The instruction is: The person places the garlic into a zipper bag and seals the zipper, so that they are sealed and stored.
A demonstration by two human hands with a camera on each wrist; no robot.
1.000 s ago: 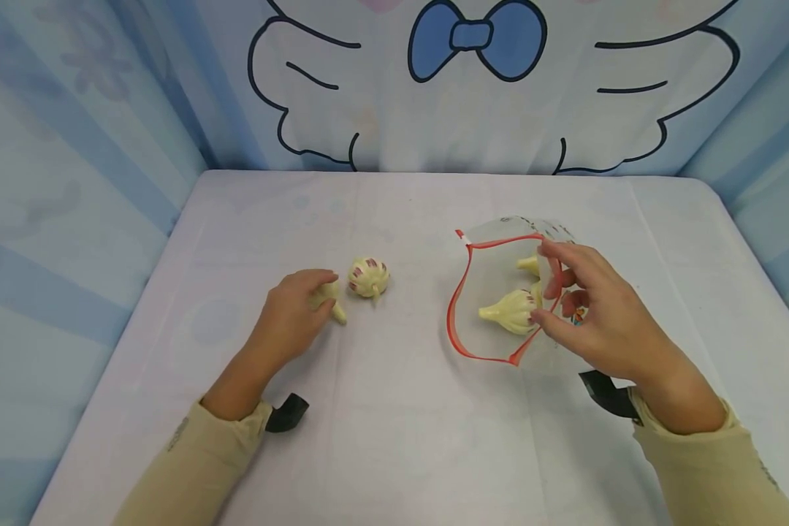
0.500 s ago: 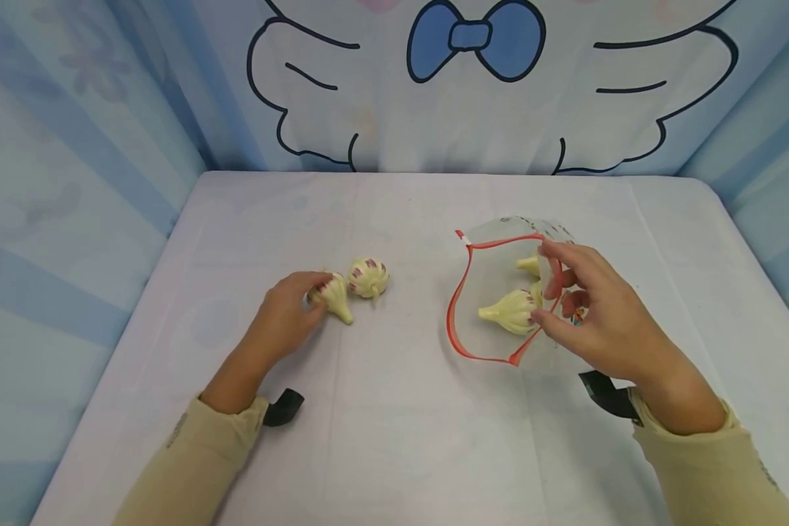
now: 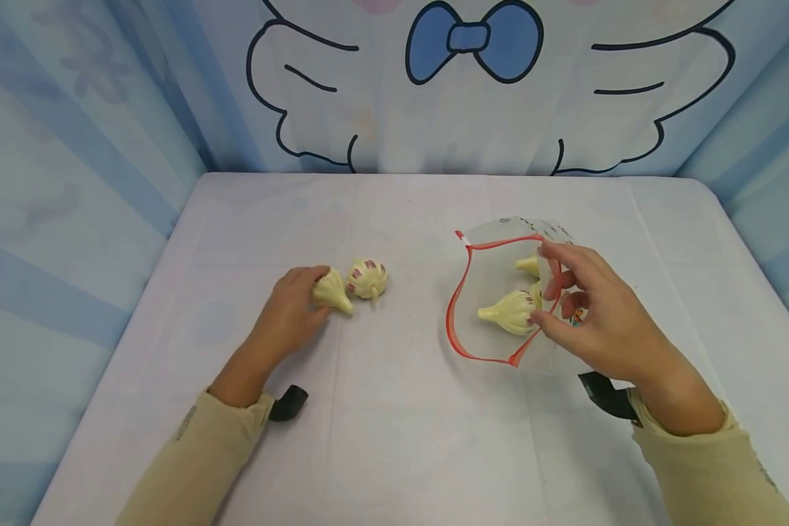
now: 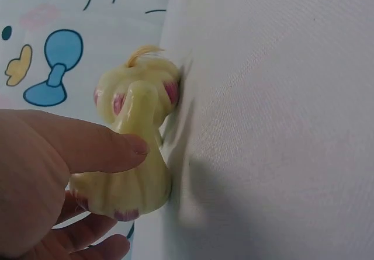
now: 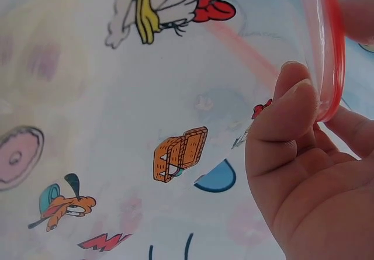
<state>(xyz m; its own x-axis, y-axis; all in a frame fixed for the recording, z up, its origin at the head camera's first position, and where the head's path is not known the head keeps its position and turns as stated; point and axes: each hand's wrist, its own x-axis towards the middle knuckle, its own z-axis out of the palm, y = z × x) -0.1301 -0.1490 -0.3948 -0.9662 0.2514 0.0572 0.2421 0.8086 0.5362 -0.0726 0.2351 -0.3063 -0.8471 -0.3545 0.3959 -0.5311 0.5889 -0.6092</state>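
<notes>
Held garlic bulb [image 3: 331, 291], as seen from the head camera on the white-covered table [image 3: 394, 424], left of the middle. Its long axis lay obliquely: the rounded base was turned up and to the left, partly behind the fingers, while the stem [image 3: 345, 307] pointed down and to the right. In the left wrist view the stem stood toward the top of the frame, overlapping the second bulb [image 3: 368, 278], which lay just beside. The left hand [image 3: 292, 310] pinched the held garlic bulb, its thumb laid across the body; whether the underside touched the cloth could not be told.

The right hand [image 3: 601, 318] pinched the red rim [image 3: 500, 242] of a clear printed bag [image 3: 493, 270] between thumb and fingers. Inside, one bagged bulb [image 3: 511, 313] pointed its stem to the left; another [image 3: 528, 265] was partly hidden.

Compared with half a second earlier, the held garlic bulb's stem tip had shifted slightly upward in the head view and the left hand had moved a little the same way; the second bulb, the bag and the right hand showed scarcely any change.
</notes>
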